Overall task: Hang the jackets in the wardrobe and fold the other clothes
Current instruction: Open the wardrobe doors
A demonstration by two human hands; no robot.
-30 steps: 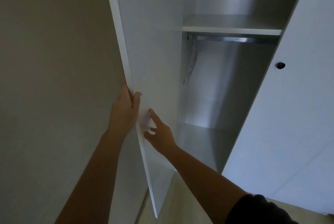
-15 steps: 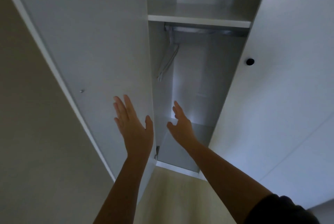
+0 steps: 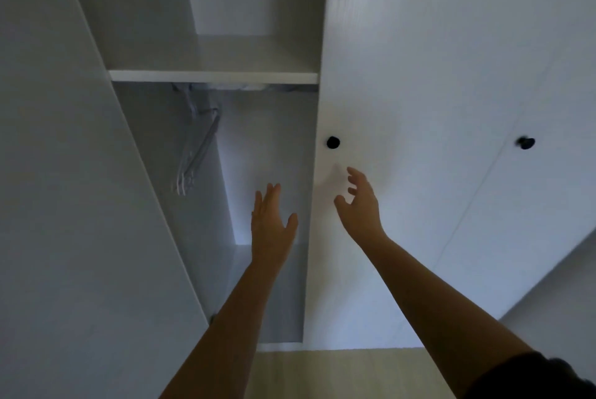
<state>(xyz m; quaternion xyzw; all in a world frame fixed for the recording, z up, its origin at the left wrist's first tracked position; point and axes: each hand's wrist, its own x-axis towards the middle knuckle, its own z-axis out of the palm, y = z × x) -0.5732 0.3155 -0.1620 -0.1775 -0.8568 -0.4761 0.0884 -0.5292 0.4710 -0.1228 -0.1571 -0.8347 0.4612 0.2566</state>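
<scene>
The white wardrobe (image 3: 213,76) stands in front of me with its left door (image 3: 64,173) swung wide open. Inside, pale hangers (image 3: 196,147) hang from a rail just under the shelf, at the left of the compartment. My left hand (image 3: 271,224) is raised in front of the open compartment, fingers straight, holding nothing. My right hand (image 3: 358,202) reaches up with spread, loosely bent fingers, just below the black knob (image 3: 332,142) of the closed middle door (image 3: 403,108). No clothes are in view.
A second black knob (image 3: 525,142) sits on another closed door further right. Light wooden floor (image 3: 322,373) shows below the wardrobe. The open door fills the left side of the view.
The left hand let go of the left door's edge, and the door swung fully open. Both hands moved right; the right hand now sits below the middle door's knob.
</scene>
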